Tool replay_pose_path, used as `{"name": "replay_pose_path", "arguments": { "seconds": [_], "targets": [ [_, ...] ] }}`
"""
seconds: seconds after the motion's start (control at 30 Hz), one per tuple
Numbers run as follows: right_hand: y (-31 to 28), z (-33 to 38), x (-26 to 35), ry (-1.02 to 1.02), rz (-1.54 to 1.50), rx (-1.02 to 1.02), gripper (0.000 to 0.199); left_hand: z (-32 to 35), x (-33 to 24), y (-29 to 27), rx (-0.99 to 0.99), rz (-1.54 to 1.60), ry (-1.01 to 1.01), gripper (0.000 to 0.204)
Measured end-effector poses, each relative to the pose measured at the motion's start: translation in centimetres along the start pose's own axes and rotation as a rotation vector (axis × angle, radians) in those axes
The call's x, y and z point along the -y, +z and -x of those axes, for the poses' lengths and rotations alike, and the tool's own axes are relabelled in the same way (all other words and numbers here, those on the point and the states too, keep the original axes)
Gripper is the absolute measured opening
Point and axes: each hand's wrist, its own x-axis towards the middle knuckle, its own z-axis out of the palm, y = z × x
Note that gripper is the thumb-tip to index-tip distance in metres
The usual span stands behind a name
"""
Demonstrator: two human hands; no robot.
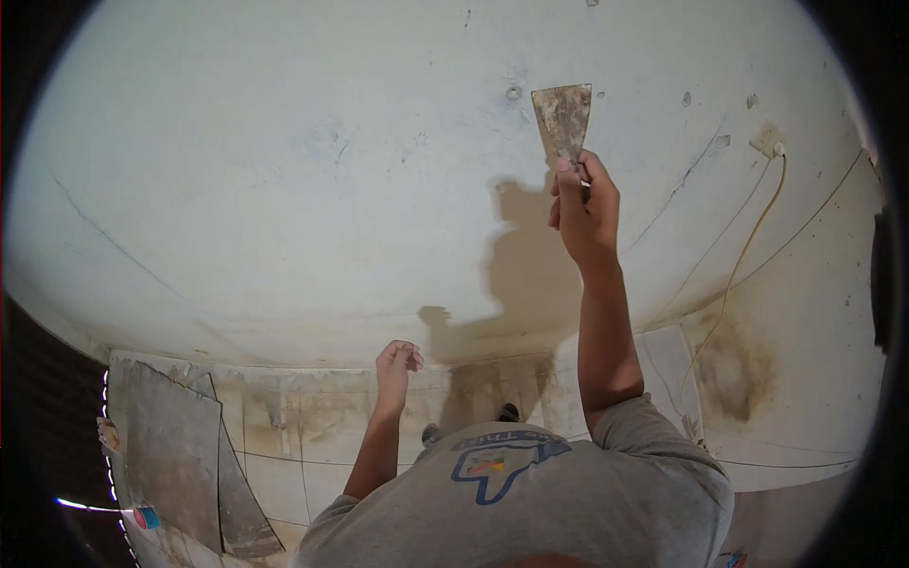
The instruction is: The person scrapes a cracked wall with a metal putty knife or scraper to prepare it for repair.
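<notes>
One pale scuffed wall (284, 189), stained floor tiles (312, 417), wall socket (767, 142).

I am seeing the scraper (562, 120) standing nearly upright, its wide flat blade flaring out above the fingers (568, 185) that are wrapping its handle. The blade is looking dull, grey-brown and caked with dried filler, with its straight top edge tilting a little to the right. Its handle is lying hidden inside the fingers.

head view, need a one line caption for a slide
Right hand holds a putty knife up to a pale wall; left hand hangs empty.
</notes>
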Motion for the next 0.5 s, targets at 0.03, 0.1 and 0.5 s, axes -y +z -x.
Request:
{"name": "replay_pose_path", "arguments": {
  "seconds": [0.03,0.1,0.5],
  "targets": [
    [0.3,-0.2,-0.6,0.001,0.001,-0.019,0.018,0.0,0.0,-0.1,0.001,-0.001,0.003,0.018],
    [0.5,-0.2,-1.2,-0.018,-0.01,-0.031,0.019,0.1,0.1,-0.3,0.002,-0.014,-0.007,0.019],
    [3.4,-0.2,-2.7,-0.505,0.431,-0.288,0.024,1.4,0.8,-0.7,-0.02,-0.015,-0.086,0.019]
  ]
}}
